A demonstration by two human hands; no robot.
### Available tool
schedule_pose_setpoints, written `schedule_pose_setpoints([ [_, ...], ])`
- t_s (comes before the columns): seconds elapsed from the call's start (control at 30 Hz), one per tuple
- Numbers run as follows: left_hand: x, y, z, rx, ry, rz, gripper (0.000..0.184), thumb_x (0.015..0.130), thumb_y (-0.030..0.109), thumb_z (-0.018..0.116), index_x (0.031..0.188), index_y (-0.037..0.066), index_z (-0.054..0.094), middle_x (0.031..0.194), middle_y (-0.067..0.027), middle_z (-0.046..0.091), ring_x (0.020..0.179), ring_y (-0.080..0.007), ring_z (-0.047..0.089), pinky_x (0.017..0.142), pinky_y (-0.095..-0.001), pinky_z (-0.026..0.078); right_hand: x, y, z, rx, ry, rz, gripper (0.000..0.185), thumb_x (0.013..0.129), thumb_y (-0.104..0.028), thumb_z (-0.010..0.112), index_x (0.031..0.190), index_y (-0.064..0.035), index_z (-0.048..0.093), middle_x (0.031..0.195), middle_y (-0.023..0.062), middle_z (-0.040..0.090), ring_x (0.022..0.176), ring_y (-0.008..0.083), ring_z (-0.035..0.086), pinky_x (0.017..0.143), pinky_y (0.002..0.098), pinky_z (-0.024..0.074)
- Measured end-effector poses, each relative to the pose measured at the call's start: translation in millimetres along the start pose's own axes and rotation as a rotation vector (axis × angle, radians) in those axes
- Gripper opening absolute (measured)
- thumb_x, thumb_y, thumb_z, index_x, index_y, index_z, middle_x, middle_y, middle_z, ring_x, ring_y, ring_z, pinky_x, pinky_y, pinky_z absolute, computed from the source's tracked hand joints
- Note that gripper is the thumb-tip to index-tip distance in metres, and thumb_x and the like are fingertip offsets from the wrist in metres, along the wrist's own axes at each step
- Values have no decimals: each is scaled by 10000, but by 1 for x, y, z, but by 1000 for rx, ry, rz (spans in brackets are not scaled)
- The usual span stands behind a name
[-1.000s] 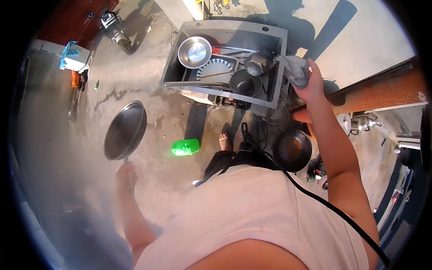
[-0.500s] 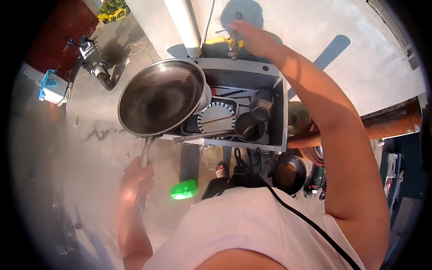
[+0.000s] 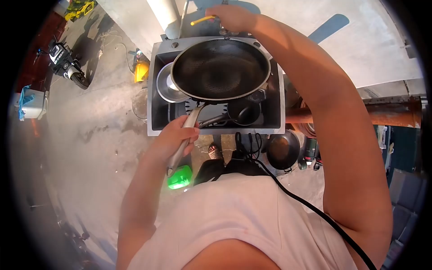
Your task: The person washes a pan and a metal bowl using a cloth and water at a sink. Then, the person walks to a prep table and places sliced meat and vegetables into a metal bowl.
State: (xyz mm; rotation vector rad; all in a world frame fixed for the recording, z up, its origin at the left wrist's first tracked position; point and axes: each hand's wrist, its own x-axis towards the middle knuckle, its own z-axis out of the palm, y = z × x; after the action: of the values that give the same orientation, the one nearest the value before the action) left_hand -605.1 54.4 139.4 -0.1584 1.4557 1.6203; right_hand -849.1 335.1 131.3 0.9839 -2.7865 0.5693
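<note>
We saw the left hand (image 3: 179, 137) gripping a frying pan (image 3: 220, 69) by its handle (image 3: 194, 116) above the sink (image 3: 282, 105) — the right hand (image 3: 231, 19) was at the yellow lever (image 3: 201, 20), its closure unclear.

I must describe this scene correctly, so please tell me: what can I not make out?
In the head view:
Tap: mostly hidden by the right hand.
Metal bowl: right side hidden by the frying pan.
Plate: partly behind the same pan.
Scooter markings: too small to read.

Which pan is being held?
The large pan over the sink, handle in the left hand; the small pan lies inside, the third pan outside.
</note>
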Motion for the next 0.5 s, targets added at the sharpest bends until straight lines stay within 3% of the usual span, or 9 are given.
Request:
schedule_pose_setpoints([
  [0.17,11,7,3,-44,-13,-17,213,774,88,568,953,27,470,626,-23,459,377,-97,424,367,-218,325,1,-21,-24,-115,-20,-30,169,795,-116,539,933,-68,624,926,184,639,852,363,608,702,444,480],
  [0.23,11,9,5,-44,1,-18,214,773,87,569,951,25,468,625,-24,461,378,-99,426,368,-220,327,6,-51,-37,-378,-355,122,182,807,-135,534,930,-84,658,939,164,651,879,345,619,725,433,498],
  [0.33,14,7,8,-4,5,-19,218,771,84,571,951,20,466,623,-27,463,378,-103,428,370,-225,331,20,-93,-43,-476,-391,271,204,811,-175,534,933,-106,683,939,143,664,877,318,635,755,421,508],
  [0.47,15,13,14,37,18,-18,217,773,83,570,951,16,465,620,-31,465,375,-109,428,370,-233,332,19,-85,-39,-544,-329,194,190,808,-216,538,876,-115,686,876,125,668,829,300,645,715,425,510],
  [0.5,16,12,14,33,20,-21,217,773,83,570,951,16,465,620,-31,465,375,-109,428,370,-233,332,12,-81,-40,-545,-337,85,183,802,-226,541,852,-117,679,861,119,666,812,296,647,693,424,507],
])
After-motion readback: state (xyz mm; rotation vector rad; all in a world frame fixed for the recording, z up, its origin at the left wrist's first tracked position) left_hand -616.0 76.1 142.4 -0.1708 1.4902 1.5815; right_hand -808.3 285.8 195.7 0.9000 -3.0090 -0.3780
